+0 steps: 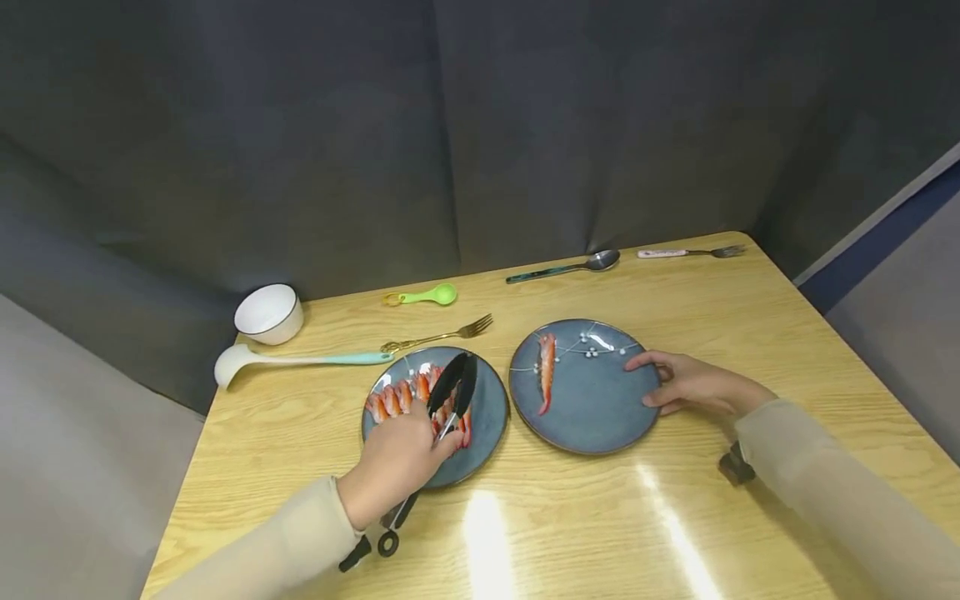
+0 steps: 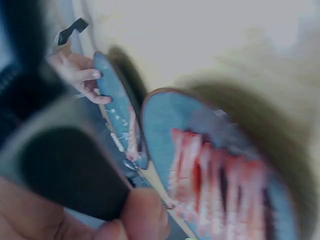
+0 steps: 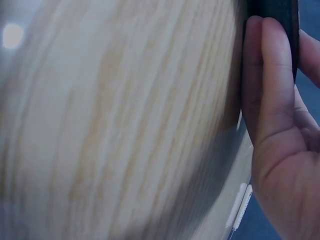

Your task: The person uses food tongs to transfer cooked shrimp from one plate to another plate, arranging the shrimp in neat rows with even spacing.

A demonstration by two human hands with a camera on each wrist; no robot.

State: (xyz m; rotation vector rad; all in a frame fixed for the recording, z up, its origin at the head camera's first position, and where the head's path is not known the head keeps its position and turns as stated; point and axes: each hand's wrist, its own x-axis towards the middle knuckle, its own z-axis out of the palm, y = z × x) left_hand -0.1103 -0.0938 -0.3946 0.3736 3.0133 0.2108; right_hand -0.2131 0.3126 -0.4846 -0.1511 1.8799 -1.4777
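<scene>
In the head view my left hand [image 1: 401, 450] grips metal tongs [image 1: 467, 387] with black heads. They are held over the left blue-grey plate [image 1: 489, 421]. A row of several orange-red shrimp [image 1: 405, 396] lies on that plate, partly covered by the hand and tongs. My right hand [image 1: 697, 383] holds the right rim of a second blue-grey plate [image 1: 592, 417], which has a white branch pattern. One shrimp [image 1: 547, 371] rests near that plate's left side. The right wrist view has the fingers [image 3: 277, 85] flat along the plate's underside, with the thumb on its other face.
Behind the plates lie a gold fork [image 1: 442, 333], a green measuring spoon [image 1: 435, 294], a dark-handled spoon [image 1: 570, 268] and a fork with a pale handle [image 1: 686, 252]. At the left are a white bowl [image 1: 270, 315] and a ladle [image 1: 300, 359]. A dark curtain [image 1: 450, 142] hangs behind the table.
</scene>
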